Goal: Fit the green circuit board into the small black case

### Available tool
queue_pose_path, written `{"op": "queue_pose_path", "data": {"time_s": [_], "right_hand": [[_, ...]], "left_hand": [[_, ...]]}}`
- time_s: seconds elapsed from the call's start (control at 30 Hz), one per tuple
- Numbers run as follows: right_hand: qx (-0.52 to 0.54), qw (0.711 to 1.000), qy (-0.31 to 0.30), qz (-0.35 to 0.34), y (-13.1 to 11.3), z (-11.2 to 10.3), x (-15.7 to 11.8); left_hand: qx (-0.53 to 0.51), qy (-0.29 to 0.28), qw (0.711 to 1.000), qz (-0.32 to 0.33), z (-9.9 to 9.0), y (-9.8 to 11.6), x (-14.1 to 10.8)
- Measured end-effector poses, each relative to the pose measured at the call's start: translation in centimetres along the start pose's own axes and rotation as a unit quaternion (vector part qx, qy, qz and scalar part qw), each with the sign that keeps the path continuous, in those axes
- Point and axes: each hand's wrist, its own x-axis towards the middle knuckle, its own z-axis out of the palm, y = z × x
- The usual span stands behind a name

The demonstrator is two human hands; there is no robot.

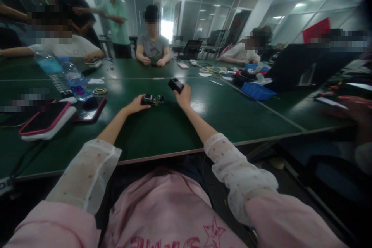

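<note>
My left hand (137,105) is closed round one end of a small circuit board (155,101), which has a little screen or module at its left end and sits low over the green table (171,124). A short way to the right, my right hand (184,96) grips a small black box (176,85) with a pale rectangular window on its upper face. The box is tilted and held slightly above the tabletop. Board and box are apart from each other. My fingers hide the lower edges of both pieces.
To the left stand two water bottles (76,81), beside a dark phone (90,108) and a pink-rimmed device (45,118). A blue tray (257,91) and tangled wires (215,69) lie on the right. A person (153,42) sits across the table; others are around it.
</note>
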Motion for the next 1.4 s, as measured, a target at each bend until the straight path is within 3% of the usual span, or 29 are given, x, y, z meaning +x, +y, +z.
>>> {"op": "queue_pose_path", "data": {"time_s": [0.2,0.53,0.8,1.4], "right_hand": [[-0.08,0.994,-0.014,0.07,1.2,-0.1,-0.3],[-0.07,0.996,0.024,0.049,1.1,0.5,-0.5],[-0.156,0.984,-0.024,0.08,0.4,0.0,-0.5],[-0.152,0.985,-0.036,0.077,0.4,-0.4,-0.5]], "left_hand": [[-0.003,0.0,1.0,-0.018,0.1,0.6,-0.2],[0.007,-0.007,1.0,-0.013,0.0,0.4,0.0],[0.018,-0.004,1.0,-0.019,0.1,0.1,0.1],[0.009,-0.012,1.0,-0.016,0.0,0.1,0.1]]}}
